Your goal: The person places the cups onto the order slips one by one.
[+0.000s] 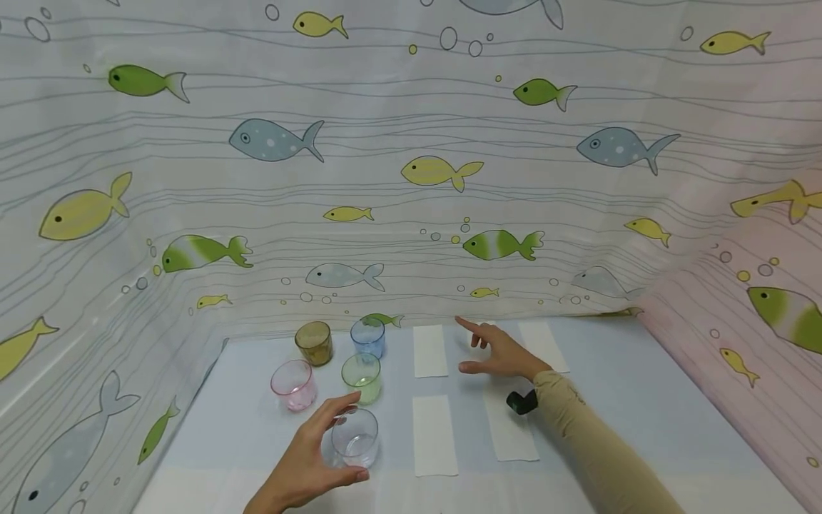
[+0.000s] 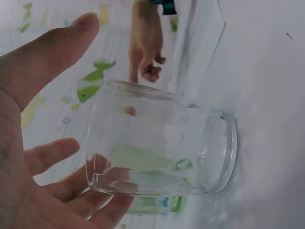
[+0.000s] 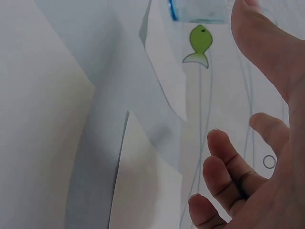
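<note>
A clear glass (image 1: 355, 439) stands upright on the pale table, nearest the person among several tumblers. My left hand (image 1: 315, 442) is spread around its left side. In the left wrist view the thumb is apart from the clear glass (image 2: 162, 143), while fingertips show behind and through its wall; whether they touch it I cannot tell. Over the back white paper strips (image 1: 430, 351) hovers my right hand (image 1: 504, 353), index finger extended, other fingers loosely bent, holding nothing. The right wrist view shows that hand (image 3: 267, 143) above paper pieces (image 3: 143, 186).
Behind the clear glass stand a green glass (image 1: 362, 378), a pink glass (image 1: 294, 385), a brown glass (image 1: 314, 344) and a blue glass (image 1: 368, 339). More white strips (image 1: 435, 435) lie to the right. A fish-print curtain (image 1: 411, 107) encloses the table.
</note>
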`<action>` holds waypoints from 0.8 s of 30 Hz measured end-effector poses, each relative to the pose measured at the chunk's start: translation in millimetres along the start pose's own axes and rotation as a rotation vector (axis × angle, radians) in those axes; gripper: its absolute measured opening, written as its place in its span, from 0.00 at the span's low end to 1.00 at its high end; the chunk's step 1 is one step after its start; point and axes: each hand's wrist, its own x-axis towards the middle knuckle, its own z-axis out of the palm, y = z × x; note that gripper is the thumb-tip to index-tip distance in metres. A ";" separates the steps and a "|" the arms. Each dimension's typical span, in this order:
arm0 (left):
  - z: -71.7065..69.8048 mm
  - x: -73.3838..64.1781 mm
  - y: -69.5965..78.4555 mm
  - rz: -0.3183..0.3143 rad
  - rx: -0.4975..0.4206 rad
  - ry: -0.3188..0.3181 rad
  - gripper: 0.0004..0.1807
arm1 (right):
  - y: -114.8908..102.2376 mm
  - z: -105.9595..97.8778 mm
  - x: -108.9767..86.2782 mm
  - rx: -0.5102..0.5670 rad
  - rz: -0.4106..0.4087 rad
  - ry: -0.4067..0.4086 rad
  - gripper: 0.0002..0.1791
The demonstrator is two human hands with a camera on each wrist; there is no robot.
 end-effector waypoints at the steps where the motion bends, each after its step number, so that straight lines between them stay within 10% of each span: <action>1: 1.1 -0.5 -1.1 -0.006 -0.004 -0.002 0.57 | 0.3 2.8 5.0 -0.003 0.003 -0.009 0.56; 24: 20.5 -9.9 -29.5 -0.189 -0.244 0.014 0.45 | 14.1 27.9 52.1 -0.178 0.082 -0.105 0.56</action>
